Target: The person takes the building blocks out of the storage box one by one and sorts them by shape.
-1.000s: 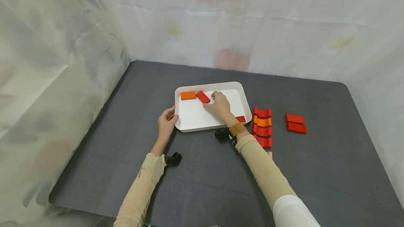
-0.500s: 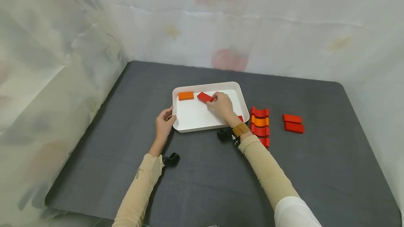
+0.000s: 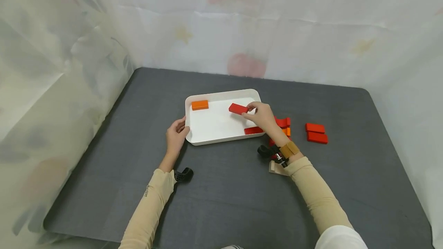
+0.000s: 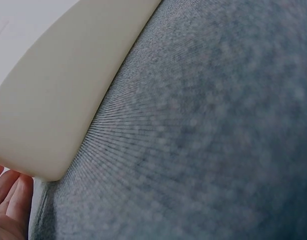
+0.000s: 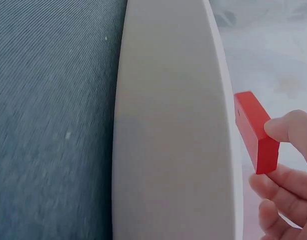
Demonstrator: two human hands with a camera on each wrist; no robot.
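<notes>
Tray point(image 3: 221, 140) near middle of mat point(image 3: 221, 203). Small block point(image 3: 200, 105) in tray's far left corner. Second block point(image 3: 253, 130) in tray near its front right edge. Right hand point(image 3: 263, 116) over tray's right part, pinching held block point(image 3: 238, 108) above tray floor. Left hand point(image 3: 175, 138) at tray's front left corner, touching rim. Curved blocks point(image 3: 284, 123) just right of tray, behind right hand. Block pair point(image 3: 315, 133) further right, apart from curved blocks.
</notes>
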